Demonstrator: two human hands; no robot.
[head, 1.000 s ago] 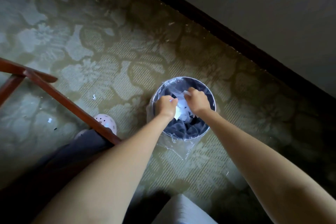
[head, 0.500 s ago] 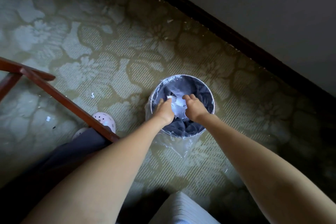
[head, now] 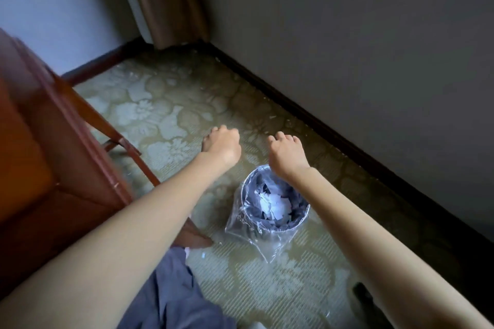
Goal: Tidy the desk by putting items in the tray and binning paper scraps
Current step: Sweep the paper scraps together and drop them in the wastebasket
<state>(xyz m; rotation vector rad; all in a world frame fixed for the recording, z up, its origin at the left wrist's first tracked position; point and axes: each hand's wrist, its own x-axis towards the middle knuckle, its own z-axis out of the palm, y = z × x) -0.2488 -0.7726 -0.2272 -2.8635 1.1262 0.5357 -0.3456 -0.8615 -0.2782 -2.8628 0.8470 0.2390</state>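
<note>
A small round bin (head: 304, 218) lined with a clear plastic bag stands on the patterned carpet. White paper scraps (head: 274, 204) lie inside it. My left hand (head: 223, 145) hovers above the floor to the upper left of the bin, fingers curled into a loose fist with nothing seen in it. My right hand (head: 287, 153) hangs just above the bin's far rim, fingers also curled under and no paper visible in them. Neither hand touches the bin.
A red-brown wooden chair (head: 61, 141) with an orange seat fills the left side, its legs close to the bin. A dark skirting board (head: 334, 133) and grey wall run along the right. A brown curtain (head: 165, 0) hangs in the corner. A small paper scrap (head: 203, 256) lies on the carpet.
Both hands have come up out of the bin and moved apart, leaving the paper scraps inside. The view has lifted, showing the chair, the wall corner and the curtain.
</note>
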